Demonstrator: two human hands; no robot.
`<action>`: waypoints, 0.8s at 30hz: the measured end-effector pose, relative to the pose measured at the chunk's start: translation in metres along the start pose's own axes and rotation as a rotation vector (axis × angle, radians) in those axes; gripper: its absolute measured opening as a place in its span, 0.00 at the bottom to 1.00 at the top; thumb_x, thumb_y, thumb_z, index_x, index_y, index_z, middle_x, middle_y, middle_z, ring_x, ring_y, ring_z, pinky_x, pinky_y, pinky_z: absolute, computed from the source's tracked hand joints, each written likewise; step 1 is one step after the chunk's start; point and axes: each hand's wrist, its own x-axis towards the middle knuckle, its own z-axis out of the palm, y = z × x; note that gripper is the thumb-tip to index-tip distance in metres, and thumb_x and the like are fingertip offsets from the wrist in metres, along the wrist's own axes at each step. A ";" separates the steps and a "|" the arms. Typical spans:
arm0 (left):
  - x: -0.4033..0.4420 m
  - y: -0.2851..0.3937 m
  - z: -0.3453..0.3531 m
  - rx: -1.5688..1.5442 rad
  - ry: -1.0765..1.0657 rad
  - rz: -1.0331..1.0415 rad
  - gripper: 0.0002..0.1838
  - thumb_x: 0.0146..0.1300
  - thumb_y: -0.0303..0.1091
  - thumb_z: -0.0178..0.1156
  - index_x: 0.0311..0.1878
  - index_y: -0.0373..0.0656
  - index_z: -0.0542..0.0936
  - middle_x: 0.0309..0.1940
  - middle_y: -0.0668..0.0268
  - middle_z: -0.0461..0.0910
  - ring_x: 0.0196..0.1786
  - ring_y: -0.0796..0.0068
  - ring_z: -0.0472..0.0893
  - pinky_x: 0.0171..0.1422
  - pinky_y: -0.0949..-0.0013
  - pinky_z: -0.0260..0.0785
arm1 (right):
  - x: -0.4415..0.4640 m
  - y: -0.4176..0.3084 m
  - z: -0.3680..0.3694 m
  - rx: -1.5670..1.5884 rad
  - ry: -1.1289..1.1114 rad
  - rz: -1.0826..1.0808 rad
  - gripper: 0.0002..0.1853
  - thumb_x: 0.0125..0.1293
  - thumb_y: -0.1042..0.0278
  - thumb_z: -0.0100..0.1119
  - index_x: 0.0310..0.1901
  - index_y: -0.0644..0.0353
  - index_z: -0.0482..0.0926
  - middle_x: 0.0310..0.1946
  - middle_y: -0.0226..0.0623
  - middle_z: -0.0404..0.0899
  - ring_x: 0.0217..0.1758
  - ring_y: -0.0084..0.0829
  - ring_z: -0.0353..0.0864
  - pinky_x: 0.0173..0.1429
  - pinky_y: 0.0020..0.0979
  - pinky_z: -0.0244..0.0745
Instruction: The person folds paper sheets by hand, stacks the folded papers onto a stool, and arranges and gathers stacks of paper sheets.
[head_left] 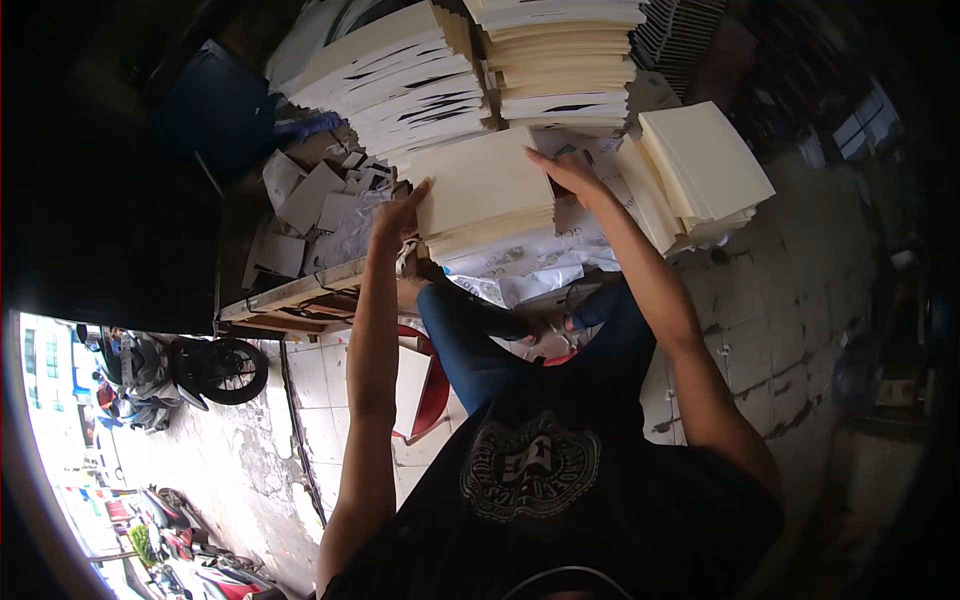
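Note:
A stack of cream paper sheets (490, 185) lies in front of me on a white printed sheet (520, 258). My left hand (400, 217) grips its left edge, thumb on the top sheet and fingers curled down the side. At the far right corner, my right hand (565, 172) holds the stack with the thumb on top; its other fingers are partly hidden. To the right stands a second cream stack (705, 165), its upper sheets lying askew. Behind my hands rise tall piles of cream and white sheets (400, 85), with another high pile (565, 65) beside them.
Crumpled paper and card scraps (315, 200) fill a wooden-edged bay (290, 300) on the left. A red stool (430, 390) is by my legs on the tiled floor (740, 345). Motorbikes (225, 370) stand outside at the left. A dark blue object (215, 110) sits at the upper left.

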 end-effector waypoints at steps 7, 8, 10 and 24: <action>-0.029 -0.029 0.024 -0.607 -0.046 0.382 0.55 0.63 0.78 0.28 0.75 0.36 0.52 0.76 0.52 0.51 0.77 0.61 0.53 0.79 0.62 0.38 | 0.023 0.052 0.002 0.663 -0.002 -0.245 0.46 0.64 0.25 0.43 0.70 0.58 0.63 0.68 0.39 0.67 0.69 0.34 0.66 0.69 0.35 0.58; -0.024 -0.041 0.028 -0.600 -0.187 0.444 0.57 0.60 0.81 0.25 0.77 0.38 0.44 0.78 0.58 0.47 0.79 0.67 0.46 0.80 0.63 0.33 | 0.031 0.062 0.007 0.785 -0.110 -0.238 0.48 0.64 0.23 0.41 0.72 0.57 0.59 0.70 0.38 0.63 0.71 0.33 0.63 0.71 0.34 0.56; -0.047 -0.031 0.043 -0.648 -0.324 0.534 0.55 0.63 0.78 0.21 0.76 0.35 0.47 0.77 0.59 0.50 0.78 0.65 0.49 0.79 0.68 0.36 | 0.029 0.059 0.019 0.903 -0.293 -0.185 0.50 0.63 0.22 0.40 0.75 0.56 0.52 0.74 0.36 0.57 0.74 0.33 0.57 0.74 0.35 0.53; -0.014 -0.055 0.057 -0.733 -0.258 0.527 0.45 0.68 0.71 0.19 0.78 0.49 0.33 0.79 0.65 0.41 0.79 0.71 0.43 0.81 0.63 0.26 | 0.051 0.096 0.039 0.261 0.282 -0.674 0.45 0.69 0.33 0.42 0.76 0.58 0.43 0.78 0.41 0.39 0.79 0.41 0.44 0.79 0.44 0.43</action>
